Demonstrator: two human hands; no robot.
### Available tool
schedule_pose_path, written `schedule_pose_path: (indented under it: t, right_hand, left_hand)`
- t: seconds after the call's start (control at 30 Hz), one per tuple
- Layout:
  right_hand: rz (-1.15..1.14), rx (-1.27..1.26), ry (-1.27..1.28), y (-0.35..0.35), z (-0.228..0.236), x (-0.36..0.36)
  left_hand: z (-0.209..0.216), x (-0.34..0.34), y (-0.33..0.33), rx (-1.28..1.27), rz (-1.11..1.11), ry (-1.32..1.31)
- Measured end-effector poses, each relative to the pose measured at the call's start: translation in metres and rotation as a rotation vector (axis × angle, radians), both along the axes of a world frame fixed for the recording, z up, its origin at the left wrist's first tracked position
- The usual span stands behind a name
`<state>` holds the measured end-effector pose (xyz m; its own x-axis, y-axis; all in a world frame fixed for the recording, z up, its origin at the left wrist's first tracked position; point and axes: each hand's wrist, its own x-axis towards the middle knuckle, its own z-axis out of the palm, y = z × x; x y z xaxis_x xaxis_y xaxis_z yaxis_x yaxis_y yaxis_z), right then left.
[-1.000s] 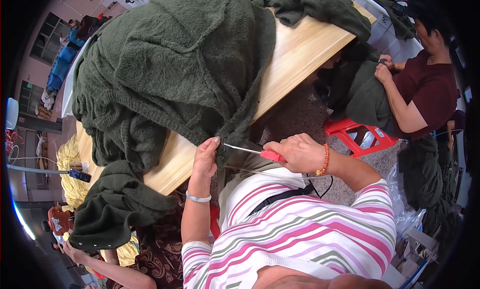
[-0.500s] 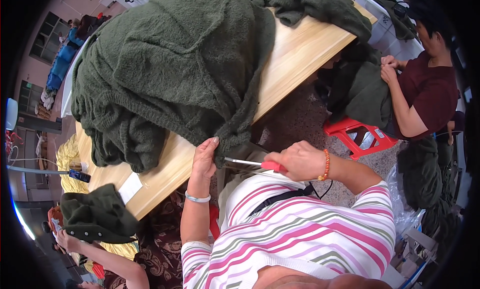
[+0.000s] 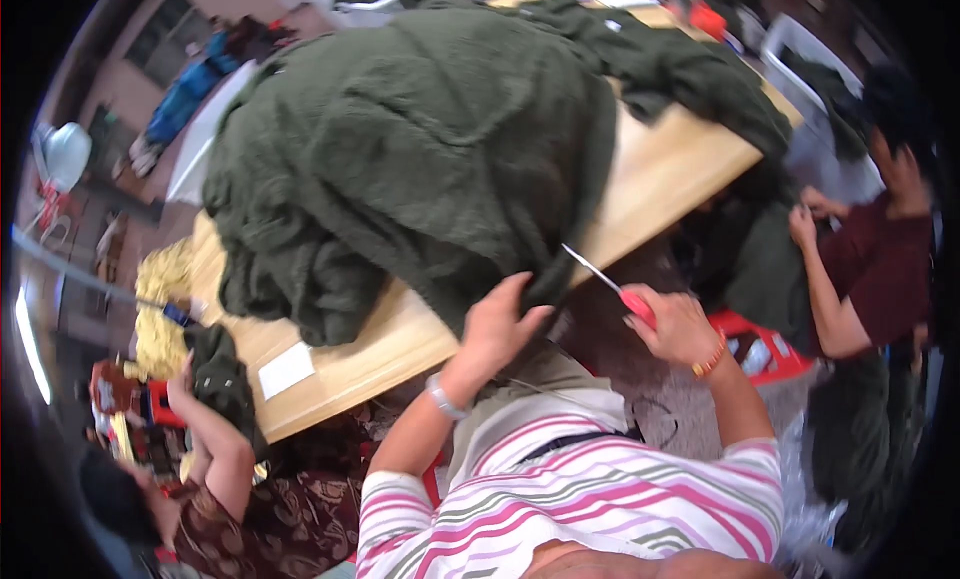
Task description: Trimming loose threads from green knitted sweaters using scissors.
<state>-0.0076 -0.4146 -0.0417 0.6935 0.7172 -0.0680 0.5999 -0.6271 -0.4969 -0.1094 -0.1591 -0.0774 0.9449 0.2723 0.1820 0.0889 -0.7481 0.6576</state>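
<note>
A large dark green knit garment (image 3: 400, 159) lies heaped on the wooden table, one edge hanging over the near side. My left hand (image 3: 498, 329) is against that hanging edge, thumb and fingers spread, slightly blurred. Closed in my right hand (image 3: 680, 329) is a red-handled tool (image 3: 640, 307) with a slim pointed metal blade. Its tip points up and left, close to the right edge of the garment; I cannot tell whether it touches. My fingers cover part of the red handle, so its exact kind is hidden.
A pale wooden table (image 3: 690, 174) slopes across the view, with a white paper (image 3: 286, 370) near its left corner. One person (image 3: 865, 279) handles dark cloth at right, above a red stool (image 3: 765, 354). Another person (image 3: 235, 489) holds dark green cloth at lower left. A white bin (image 3: 815, 99) stands far right.
My left hand's fingers have gone from pinching the garment's edge to spread. The right hand has drawn away with the tool, its tip now turned upward. The whole view has shifted.
</note>
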Motion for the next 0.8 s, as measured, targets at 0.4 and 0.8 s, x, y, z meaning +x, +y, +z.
schedule_pose_path:
  t: [0.4,0.8]
  right_hand:
    - [0.005,0.21,-0.021,-0.006,0.012,0.009]
    - [0.069,0.384,-0.014,0.043,0.015,0.041]
  left_hand:
    - [0.024,0.003,0.068,-0.379,0.039,-0.148]
    - [0.109,-0.014,0.351,-0.894,0.783,-0.477]
